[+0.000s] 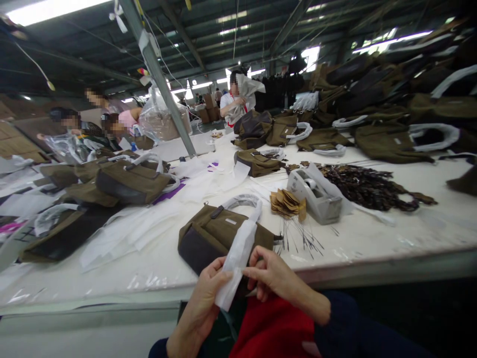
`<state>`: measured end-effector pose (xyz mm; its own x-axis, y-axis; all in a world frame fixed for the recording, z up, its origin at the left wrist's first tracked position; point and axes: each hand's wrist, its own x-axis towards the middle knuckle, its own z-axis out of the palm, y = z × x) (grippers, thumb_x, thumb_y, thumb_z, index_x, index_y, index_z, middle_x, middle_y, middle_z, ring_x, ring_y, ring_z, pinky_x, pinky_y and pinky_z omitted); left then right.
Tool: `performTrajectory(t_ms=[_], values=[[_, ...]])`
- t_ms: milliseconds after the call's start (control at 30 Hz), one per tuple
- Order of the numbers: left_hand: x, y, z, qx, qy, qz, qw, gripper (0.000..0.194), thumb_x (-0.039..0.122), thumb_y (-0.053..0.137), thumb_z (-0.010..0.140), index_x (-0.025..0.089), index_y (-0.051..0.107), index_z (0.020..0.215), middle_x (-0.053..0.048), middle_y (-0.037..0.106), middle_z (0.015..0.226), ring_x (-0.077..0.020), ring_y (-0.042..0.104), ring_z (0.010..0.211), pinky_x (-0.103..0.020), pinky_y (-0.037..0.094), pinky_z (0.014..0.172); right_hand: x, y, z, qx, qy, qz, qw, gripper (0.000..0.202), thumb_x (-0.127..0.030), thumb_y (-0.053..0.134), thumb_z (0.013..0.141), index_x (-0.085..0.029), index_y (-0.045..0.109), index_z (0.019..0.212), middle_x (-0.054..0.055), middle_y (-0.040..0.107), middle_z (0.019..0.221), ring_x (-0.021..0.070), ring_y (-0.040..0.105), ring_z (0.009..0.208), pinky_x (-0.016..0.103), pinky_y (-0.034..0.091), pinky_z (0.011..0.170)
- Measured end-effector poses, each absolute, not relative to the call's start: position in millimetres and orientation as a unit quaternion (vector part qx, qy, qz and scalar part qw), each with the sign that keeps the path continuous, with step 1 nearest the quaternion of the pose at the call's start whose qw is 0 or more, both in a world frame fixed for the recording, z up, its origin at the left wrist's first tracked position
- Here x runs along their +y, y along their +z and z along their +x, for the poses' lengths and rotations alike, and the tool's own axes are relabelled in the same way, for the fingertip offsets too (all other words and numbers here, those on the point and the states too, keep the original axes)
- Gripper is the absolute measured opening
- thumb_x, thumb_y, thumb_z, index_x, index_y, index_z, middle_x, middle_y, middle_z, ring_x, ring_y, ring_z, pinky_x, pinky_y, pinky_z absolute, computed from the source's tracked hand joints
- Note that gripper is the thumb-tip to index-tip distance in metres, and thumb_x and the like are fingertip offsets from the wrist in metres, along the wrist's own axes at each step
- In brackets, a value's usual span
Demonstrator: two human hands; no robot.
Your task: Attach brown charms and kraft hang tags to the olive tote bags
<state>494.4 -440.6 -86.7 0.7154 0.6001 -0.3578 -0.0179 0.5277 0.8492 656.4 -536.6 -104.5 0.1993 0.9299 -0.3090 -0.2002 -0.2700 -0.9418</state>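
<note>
An olive and dark brown handbag [208, 231] lies at the table's front edge, right before me. One of its straps is wrapped in white paper [242, 238], which runs down toward me over the bag. My left hand [206, 293] is closed around the wrapping's lower end, thumb on top. At the wrapping's right edge my right hand [266, 273] pinches with thumb and forefinger; its other fingers are curled. Another handle [242, 199] arches behind the bag, also covered in white.
A grey tape dispenser [316, 196] stands right of the bag, beside brown paper tags [286, 203] and thin black strings [301, 238]. Dark tags [365, 184] are heaped behind it. More handbags [130, 181] are piled left and right. A metal post [158, 79] rises mid-table. Several people work farther back.
</note>
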Motion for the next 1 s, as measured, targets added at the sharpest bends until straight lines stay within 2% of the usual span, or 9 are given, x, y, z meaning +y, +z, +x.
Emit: performTrajectory(t_ms=[67,200,300,367,467,600,733,833,1000], values=[[-438,-87,494,0.341,0.190,0.443,0.807,0.043,0.030,0.078,0.071,0.011,0.063,0.106,-0.002,0.067,0.075,-0.0066,0.054,0.050,-0.016,0.043,0.047,-546,-103,664,-0.368,0.479,-0.618,0.503,0.030,-0.044,0.064,0.082,-0.021,0.044,0.084,-0.003,0.063,0.062,0.0124,0.056,0.043,0.021,0.042,0.039],[-435,-87,496,0.349,0.186,0.446,0.803,0.044,0.032,0.079,0.068,0.011,0.064,0.104,0.000,0.065,0.070,-0.0069,0.052,0.048,-0.016,0.042,0.044,-552,-94,676,-0.586,0.132,-0.658,0.455,0.007,-0.025,0.058,0.091,-0.020,0.062,0.095,0.002,0.062,0.078,0.0137,0.059,0.069,0.024,0.047,0.064],[-434,-87,497,0.345,0.187,0.445,0.805,0.043,0.032,0.078,0.071,0.011,0.064,0.106,-0.002,0.067,0.076,-0.0072,0.054,0.051,-0.016,0.045,0.047,-543,-86,676,-0.721,-0.047,-0.603,0.338,0.031,-0.021,0.054,0.095,-0.026,0.058,0.125,0.004,0.061,0.087,0.0151,0.057,0.076,0.024,0.043,0.062],[-435,-88,497,0.340,0.187,0.444,0.807,0.041,0.032,0.078,0.072,0.011,0.064,0.105,-0.003,0.067,0.076,-0.0073,0.054,0.051,-0.017,0.045,0.048,-535,-80,674,-0.767,-0.109,-0.570,0.273,0.035,-0.018,0.051,0.096,-0.024,0.055,0.130,0.004,0.060,0.085,0.0161,0.055,0.075,0.025,0.040,0.058],[-435,-91,496,0.337,0.185,0.441,0.811,0.038,0.031,0.077,0.073,0.011,0.064,0.103,-0.001,0.064,0.073,-0.0076,0.053,0.051,-0.018,0.045,0.048,-523,-78,670,-0.798,-0.134,-0.537,0.240,0.025,-0.017,0.048,0.098,-0.017,0.059,0.120,0.004,0.060,0.085,0.0172,0.054,0.075,0.028,0.040,0.059],[-434,-98,494,0.337,0.188,0.433,0.815,0.034,0.029,0.076,0.076,0.012,0.063,0.103,0.000,0.062,0.073,-0.0064,0.053,0.051,-0.017,0.045,0.048,-515,-89,667,-0.805,-0.145,-0.502,0.282,0.022,-0.020,0.045,0.100,-0.011,0.060,0.113,0.004,0.060,0.082,0.0172,0.054,0.075,0.030,0.042,0.064],[-434,-96,494,0.353,0.175,0.448,0.803,0.040,0.032,0.075,0.076,0.012,0.062,0.108,-0.001,0.063,0.073,-0.0070,0.053,0.051,-0.018,0.046,0.048,-516,-98,662,-0.787,-0.150,-0.526,0.286,0.020,-0.020,0.047,0.099,-0.013,0.060,0.113,0.003,0.061,0.080,0.0179,0.055,0.075,0.031,0.041,0.062],[-433,-89,492,0.372,0.164,0.477,0.779,0.046,0.038,0.075,0.075,0.013,0.060,0.110,-0.003,0.066,0.075,-0.0103,0.056,0.053,-0.020,0.048,0.049,-524,-93,663,-0.775,-0.076,-0.565,0.272,0.024,-0.021,0.053,0.097,-0.018,0.058,0.120,0.002,0.063,0.085,0.0178,0.056,0.076,0.029,0.043,0.062],[-428,-85,475,0.414,0.189,0.488,0.745,0.048,0.055,0.065,0.080,0.017,0.060,0.107,-0.005,0.066,0.076,-0.0177,0.063,0.062,-0.025,0.050,0.051,-537,-85,699,-0.675,0.035,-0.650,0.347,0.037,-0.015,0.057,0.090,-0.022,0.056,0.126,0.006,0.064,0.106,0.0198,0.059,0.098,0.030,0.049,0.083]])
